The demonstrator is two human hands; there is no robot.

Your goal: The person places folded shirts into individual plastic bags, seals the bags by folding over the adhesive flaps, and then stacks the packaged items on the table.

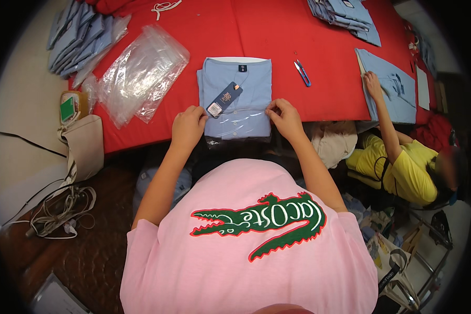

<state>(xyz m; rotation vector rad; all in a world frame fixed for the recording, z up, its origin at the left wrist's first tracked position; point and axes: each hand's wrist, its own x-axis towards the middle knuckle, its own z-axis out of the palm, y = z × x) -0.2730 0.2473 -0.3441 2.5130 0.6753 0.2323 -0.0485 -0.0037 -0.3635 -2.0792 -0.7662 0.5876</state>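
Observation:
A folded light blue shirt (246, 78) with a dark hang tag (225, 97) lies on the red table (277, 36) in front of me. A clear plastic bag (235, 128) covers its near half. My left hand (188, 125) grips the bag's edge at the shirt's left side. My right hand (283, 118) grips the bag's edge at the shirt's right side.
A pile of clear plastic bags (138, 73) lies to the left, with stacked blue shirts (78, 36) beyond. Blue thread snips (302, 72) lie right of the shirt. More blue shirts (345, 15) sit far right. A person in yellow (403, 167) presses a hand (372, 83) on another shirt (397, 89).

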